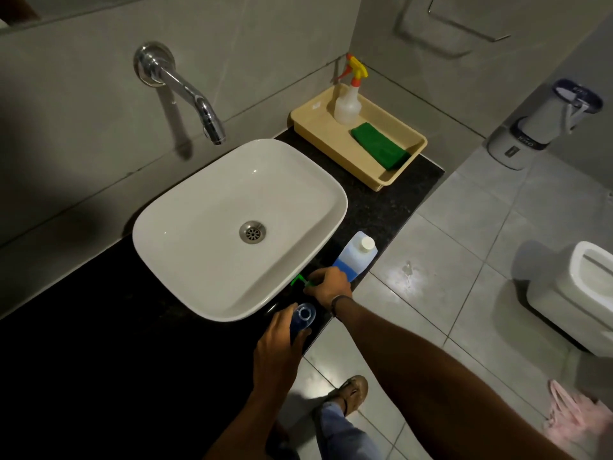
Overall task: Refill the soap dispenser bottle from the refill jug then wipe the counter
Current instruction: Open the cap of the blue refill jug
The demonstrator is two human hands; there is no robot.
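dark granite counter (pixel 391 207): before the white ceramic basin (pixel 341 200), left hand (pixel 278 346) gripped the open blue plastic dispenser bottle (pixel 303 315); right hand (pixel 328 285) pinched its green pump (pixel 300 279) by the capped translucent refill jug (pixel 358 257). uncapping seemed next.

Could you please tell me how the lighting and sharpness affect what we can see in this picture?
Head view: dim overall; the counter falls nearly black, so the bottle in the left hand reads poorly; glare spots the floor; the wide lens bends the wall edges.
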